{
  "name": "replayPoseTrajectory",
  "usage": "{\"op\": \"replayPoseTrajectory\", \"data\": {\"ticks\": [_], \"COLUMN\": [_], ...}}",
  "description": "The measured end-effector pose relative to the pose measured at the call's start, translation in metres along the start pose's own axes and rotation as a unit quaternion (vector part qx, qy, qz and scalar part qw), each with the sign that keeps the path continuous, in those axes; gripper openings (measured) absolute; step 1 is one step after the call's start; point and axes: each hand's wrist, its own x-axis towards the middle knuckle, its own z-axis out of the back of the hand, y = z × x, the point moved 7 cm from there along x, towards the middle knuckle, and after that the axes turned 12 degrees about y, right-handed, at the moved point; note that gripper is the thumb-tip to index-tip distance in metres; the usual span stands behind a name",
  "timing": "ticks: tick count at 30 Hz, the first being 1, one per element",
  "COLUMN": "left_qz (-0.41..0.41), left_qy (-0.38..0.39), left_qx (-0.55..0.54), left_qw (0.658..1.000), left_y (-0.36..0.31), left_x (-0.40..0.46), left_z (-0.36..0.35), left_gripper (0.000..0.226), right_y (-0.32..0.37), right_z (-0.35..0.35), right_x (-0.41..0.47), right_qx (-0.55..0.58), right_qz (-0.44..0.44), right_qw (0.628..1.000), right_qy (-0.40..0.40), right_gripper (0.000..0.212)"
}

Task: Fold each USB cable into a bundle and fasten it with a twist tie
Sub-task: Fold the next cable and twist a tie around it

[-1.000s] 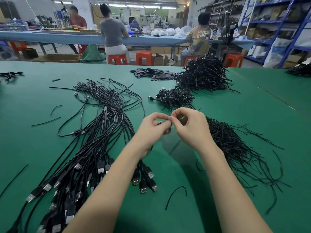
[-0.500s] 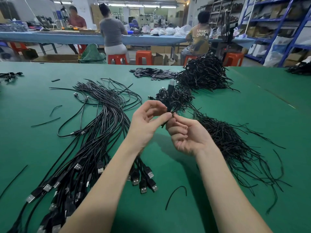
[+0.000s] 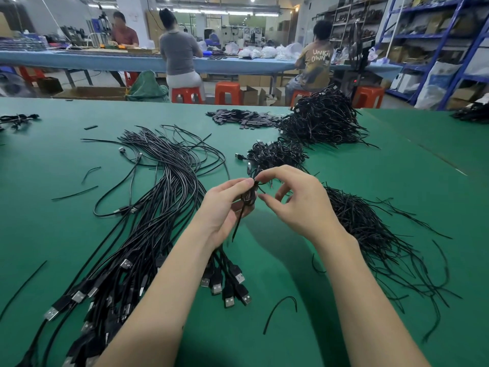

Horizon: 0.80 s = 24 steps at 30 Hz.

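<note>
Folded cable [image 3: 248,198] in left grip [image 3: 225,207]

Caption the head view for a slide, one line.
Left hand grips a folded cable bundle while right hand pinches its twist tie above the green table.

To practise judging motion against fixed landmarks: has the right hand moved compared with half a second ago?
Yes. The right hand has turned over, now back up, fingertips pinching the tie at the bundle, slightly nearer the small finished pile.

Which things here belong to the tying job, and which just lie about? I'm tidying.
Job: bundle in left hand; right hand; loose cables; ties; tied bundles.
Lying about: black tabs; stray tie.
</note>
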Motion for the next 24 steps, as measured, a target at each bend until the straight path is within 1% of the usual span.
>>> {"op": "replayPoseTrajectory", "data": {"ticks": [3,5,6,7,8,9,10,11,12,13,14,15,16,17,18,19,20,21,23,24], "left_qz": [0.011,0.003,-0.016,-0.048,-0.089,-0.130,-0.158,-0.167,-0.155,-0.132,-0.105,-0.082,-0.065,-0.053,-0.045,-0.040,-0.037,-0.034,-0.033,-0.036], "left_qy": [0.015,0.014,0.007,-0.003,-0.014,-0.022,-0.021,-0.015,-0.010,-0.010,-0.013,-0.022,-0.038,-0.051,-0.058,-0.058,-0.054,-0.047,-0.033,-0.026], "left_qx": [0.005,0.014,0.022,0.036,0.070,0.121,0.171,0.199,0.198,0.168,0.124,0.079,0.051,0.038,0.032,0.029,0.026,0.023,0.024,0.026], "left_qw": [1.000,1.000,1.000,0.998,0.993,0.984,0.972,0.966,0.968,0.977,0.987,0.993,0.996,0.997,0.997,0.997,0.998,0.998,0.999,0.999], "left_y": [0.003,0.003,0.001,-0.002,-0.006,-0.011,-0.015,-0.016,-0.015,-0.012,-0.008,-0.004,-0.001,0.001,0.002,0.003,0.003,0.004,0.004,0.005], "left_x": [0.000,0.001,0.001,0.001,0.001,-0.001,-0.003,-0.004,-0.003,-0.003,-0.001,0.000,0.001,0.002,0.002,0.002,0.002,0.003,0.002,0.002], "left_z": [-0.001,-0.002,-0.002,-0.002,-0.002,-0.004,-0.007,-0.010,-0.011,-0.011,-0.009,-0.007,-0.003,0.000,0.003,0.003,0.003,0.002,0.000,-0.001], "left_gripper": [0.007,0.006,0.009,0.012,0.016,0.019,0.020,0.020,0.018,0.016,0.014,0.013,0.012,0.011,0.011,0.011,0.011,0.011,0.014,0.014], "right_y": [-0.003,-0.009,-0.016,-0.026,-0.035,-0.035,-0.033,-0.031,-0.030,-0.033,-0.034,-0.034,-0.031,-0.027,-0.023,-0.021,-0.020,-0.019,-0.021,-0.025], "right_z": [0.003,0.003,-0.001,-0.008,-0.021,-0.040,-0.054,-0.060,-0.061,-0.054,-0.043,-0.030,-0.018,-0.009,-0.004,-0.003,-0.003,-0.004,-0.003,-0.005], "right_x": [-0.001,-0.001,0.001,0.001,-0.002,-0.007,-0.013,-0.017,-0.018,-0.016,-0.013,-0.009,-0.006,-0.003,-0.001,0.000,-0.001,-0.002,-0.003,-0.003], "right_qx": [0.011,0.059,0.124,0.235,0.396,0.565,0.673,0.717,0.710,0.654,0.576,0.490,0.402,0.306,0.210,0.131,0.076,0.046,0.024,0.059], "right_qz": [-0.006,-0.038,-0.078,-0.137,-0.211,-0.274,-0.313,-0.326,-0.327,-0.316,-0.288,-0.250,-0.206,-0.162,-0.124,-0.099,-0.088,-0.085,-0.099,-0.118], "right_qw": [0.999,0.996,0.987,0.960,0.893,0.778,0.669,0.615,0.621,0.684,0.762,0.833,0.891,0.938,0.969,0.986,0.993,0.995,0.995,0.991], "right_qy": [-0.037,-0.058,-0.062,-0.060,-0.041,-0.004,0.024,0.040,0.058,0.068,0.066,0.054,0.039,0.029,0.024,0.020,0.014,0.005,-0.022,-0.029], "right_gripper": [0.008,0.004,0.005,0.006,0.006,0.007,0.009,0.009,0.007,0.004,0.003,0.011,0.020,0.026,0.029,0.028,0.024,0.018,0.008,0.007]}}
